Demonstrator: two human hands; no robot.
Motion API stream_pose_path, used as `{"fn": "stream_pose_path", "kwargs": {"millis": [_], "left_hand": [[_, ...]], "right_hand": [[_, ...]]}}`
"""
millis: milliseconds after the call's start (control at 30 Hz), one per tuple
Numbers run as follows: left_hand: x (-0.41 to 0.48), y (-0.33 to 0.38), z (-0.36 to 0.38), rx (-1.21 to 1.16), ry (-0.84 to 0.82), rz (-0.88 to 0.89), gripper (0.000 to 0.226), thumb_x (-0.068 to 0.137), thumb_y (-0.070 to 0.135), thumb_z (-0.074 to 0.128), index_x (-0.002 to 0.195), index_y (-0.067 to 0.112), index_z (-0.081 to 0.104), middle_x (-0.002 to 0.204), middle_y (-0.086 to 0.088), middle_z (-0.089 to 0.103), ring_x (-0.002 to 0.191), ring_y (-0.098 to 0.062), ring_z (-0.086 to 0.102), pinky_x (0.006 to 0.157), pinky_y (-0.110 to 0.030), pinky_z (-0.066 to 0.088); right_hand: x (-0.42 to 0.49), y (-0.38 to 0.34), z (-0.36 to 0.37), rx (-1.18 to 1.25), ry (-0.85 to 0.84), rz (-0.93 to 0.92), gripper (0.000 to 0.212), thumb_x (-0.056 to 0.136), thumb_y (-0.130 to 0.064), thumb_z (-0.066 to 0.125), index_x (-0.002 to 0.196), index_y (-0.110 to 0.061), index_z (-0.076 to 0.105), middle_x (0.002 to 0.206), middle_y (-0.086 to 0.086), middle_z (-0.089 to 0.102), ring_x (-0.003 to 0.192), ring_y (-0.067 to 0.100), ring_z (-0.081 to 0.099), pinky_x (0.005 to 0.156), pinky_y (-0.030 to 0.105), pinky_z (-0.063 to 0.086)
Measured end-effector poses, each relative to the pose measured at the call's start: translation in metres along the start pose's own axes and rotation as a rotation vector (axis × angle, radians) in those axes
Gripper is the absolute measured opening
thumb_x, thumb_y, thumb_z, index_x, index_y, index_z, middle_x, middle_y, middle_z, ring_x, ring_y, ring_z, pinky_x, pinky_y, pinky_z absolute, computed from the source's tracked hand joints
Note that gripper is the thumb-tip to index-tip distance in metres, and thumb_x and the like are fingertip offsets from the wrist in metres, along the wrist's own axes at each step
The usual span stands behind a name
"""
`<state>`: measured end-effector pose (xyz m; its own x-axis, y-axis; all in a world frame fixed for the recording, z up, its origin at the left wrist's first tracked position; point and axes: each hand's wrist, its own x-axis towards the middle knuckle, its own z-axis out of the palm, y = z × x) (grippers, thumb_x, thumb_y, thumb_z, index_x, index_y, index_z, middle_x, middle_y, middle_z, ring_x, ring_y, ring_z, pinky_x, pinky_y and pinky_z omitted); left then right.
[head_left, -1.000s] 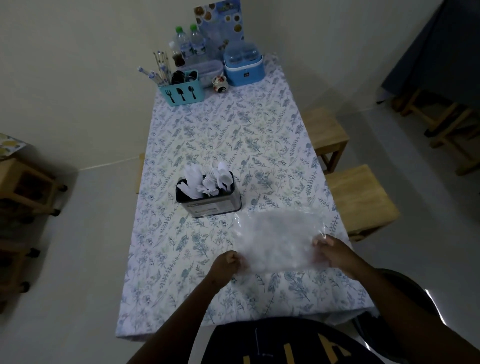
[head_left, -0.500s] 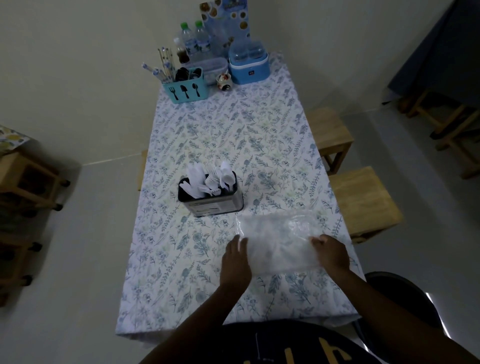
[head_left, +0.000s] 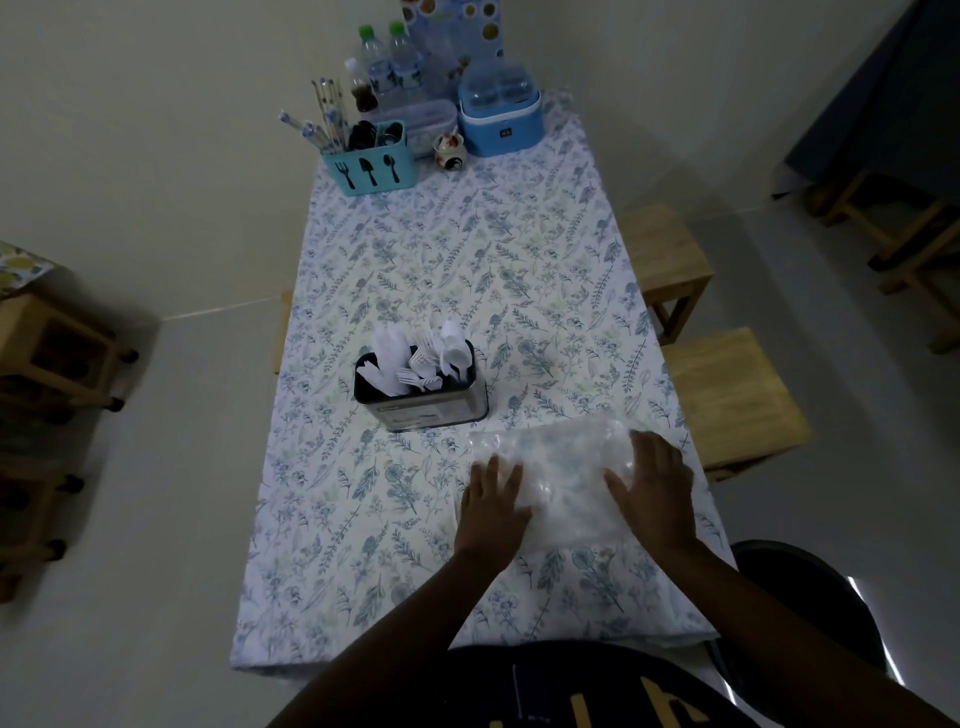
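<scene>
Pale walls and a grey floor surround a long surface (head_left: 441, 260) covered with a leaf-print cloth, seen from the head view in dim light. Near its front right corner a clear plastic bag (head_left: 561, 478) lies flat on the cloth. It is crinkled and seems empty, though the hazy plastic makes that hard to confirm. The left hand (head_left: 493, 512) rests on the bag's left edge with fingers straight and close together. The right hand (head_left: 654, 499) lies palm down over its right part. Neither grips anything; both simply press the plastic onto the cloth. By this showing the bag is already laid down and the flattening is under way. Wrinkles across its middle suggest the smoothing is not finished, and any folding or putting away is left to do.

Just beyond the bag stands a dark tin (head_left: 421, 410) packed with white plastic cutlery (head_left: 415, 364), forks and spoons standing upright. At the far end a turquoise caddy (head_left: 371, 169) printed with cutlery symbols holds chopsticks and dark utensils. Beside it are a small ceramic pot (head_left: 449, 150), a clear lidded box (head_left: 426, 117) and a blue container (head_left: 501, 124) with a see-through lid, its contents unclear. Water bottles (head_left: 389, 67) stand behind them. Two wooden stools (head_left: 737, 395) sit along the surface's right side.
</scene>
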<state>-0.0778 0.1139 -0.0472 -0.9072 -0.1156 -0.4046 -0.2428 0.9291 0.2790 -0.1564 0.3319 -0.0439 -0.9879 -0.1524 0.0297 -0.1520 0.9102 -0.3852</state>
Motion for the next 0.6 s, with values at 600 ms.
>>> {"fn": "stream_pose_path", "kwargs": {"millis": [600], "left_hand": [[0.021,0.014,0.009,0.075,0.015,0.119,0.076,0.092,0.066,0.025,0.153,0.029,-0.002,0.159,-0.007,-0.021,0.143,-0.037,-0.024,0.116,-0.051,-0.004]], "right_hand": [[0.028,0.000,0.032,-0.247,-0.410,-0.296,0.071,0.088,-0.070,0.024,0.150,-0.037,0.009,0.160,-0.003,0.000,0.147,0.027,-0.002,0.114,0.058,0.015]]}}
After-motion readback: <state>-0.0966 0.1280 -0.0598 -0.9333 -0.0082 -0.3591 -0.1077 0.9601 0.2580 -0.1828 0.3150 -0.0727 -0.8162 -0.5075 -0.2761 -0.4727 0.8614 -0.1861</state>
